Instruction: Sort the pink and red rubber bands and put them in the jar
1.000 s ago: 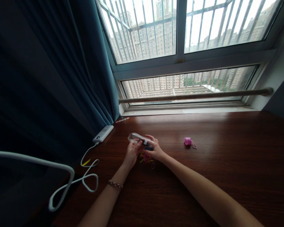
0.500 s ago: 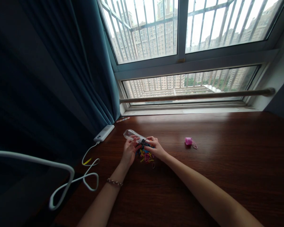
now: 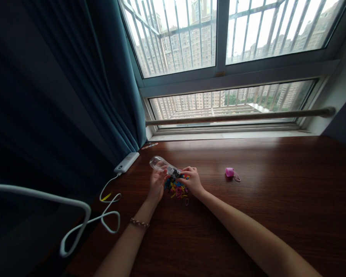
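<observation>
A clear bulb-shaped plastic bottle [image 3: 159, 163] lies tilted above the table, its round end to the upper left. My left hand [image 3: 157, 184] is closed around its body from below. At the narrow end, where dark bits show inside, my right hand [image 3: 192, 181] has its fingers pinched; what is between them is too small to make out. Below both hands lies a heap of small colourful elastic bands [image 3: 177, 189], partly hidden by the fingers. One loose elastic band [image 3: 187, 201] sits apart at the near side of the heap.
A pink cap with a loop [image 3: 230, 172] lies to the right on the brown wooden table [image 3: 265, 204]. On the left are a white power bank [image 3: 127, 162], its white cable [image 3: 111, 211] and a yellow strip [image 3: 106, 196]. A blue curtain [image 3: 112, 77] hangs beside the window.
The bottle has tilted slightly, its round end rising a little to the left. My right hand has shifted slightly right, and more of the elastic heap shows.
</observation>
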`<state>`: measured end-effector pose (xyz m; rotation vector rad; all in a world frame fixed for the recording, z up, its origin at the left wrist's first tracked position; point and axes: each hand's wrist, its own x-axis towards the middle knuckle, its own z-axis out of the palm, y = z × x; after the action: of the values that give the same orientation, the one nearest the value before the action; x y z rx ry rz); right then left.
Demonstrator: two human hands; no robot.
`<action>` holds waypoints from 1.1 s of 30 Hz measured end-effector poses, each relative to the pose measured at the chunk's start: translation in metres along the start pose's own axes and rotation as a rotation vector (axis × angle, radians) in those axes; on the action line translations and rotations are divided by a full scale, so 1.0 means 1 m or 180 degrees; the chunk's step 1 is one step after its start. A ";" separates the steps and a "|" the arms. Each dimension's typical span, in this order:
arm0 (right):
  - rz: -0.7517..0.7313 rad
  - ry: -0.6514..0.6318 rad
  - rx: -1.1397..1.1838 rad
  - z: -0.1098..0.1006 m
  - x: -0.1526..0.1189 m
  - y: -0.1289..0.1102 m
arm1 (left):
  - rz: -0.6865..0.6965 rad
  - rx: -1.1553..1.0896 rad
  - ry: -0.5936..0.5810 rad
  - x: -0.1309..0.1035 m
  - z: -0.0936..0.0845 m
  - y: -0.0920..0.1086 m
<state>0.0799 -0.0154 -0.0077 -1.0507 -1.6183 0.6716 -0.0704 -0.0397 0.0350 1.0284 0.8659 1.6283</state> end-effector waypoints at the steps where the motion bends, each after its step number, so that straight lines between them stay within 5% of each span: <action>1: 0.0022 -0.0016 -0.0033 0.000 0.000 0.000 | 0.0030 -0.0019 -0.0006 0.000 0.000 0.001; 10: 0.0102 -0.0127 -0.0135 -0.002 -0.001 -0.003 | 0.0390 0.0580 0.0185 0.000 0.002 0.007; 24: -0.0084 0.0054 -0.0028 -0.002 -0.001 0.001 | 0.0562 0.0572 0.0360 0.003 0.000 0.008; 29: -0.0043 0.0133 -0.0621 0.004 -0.005 0.001 | 0.0572 0.0333 0.0789 0.008 -0.006 0.008; 33: 0.0135 -0.0301 -0.1260 0.014 -0.015 -0.004 | 0.0654 0.0390 0.0897 0.010 -0.009 0.007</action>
<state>0.0665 -0.0292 -0.0156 -1.3569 -1.8625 0.4410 -0.0827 -0.0327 0.0398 1.0127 1.0866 1.9463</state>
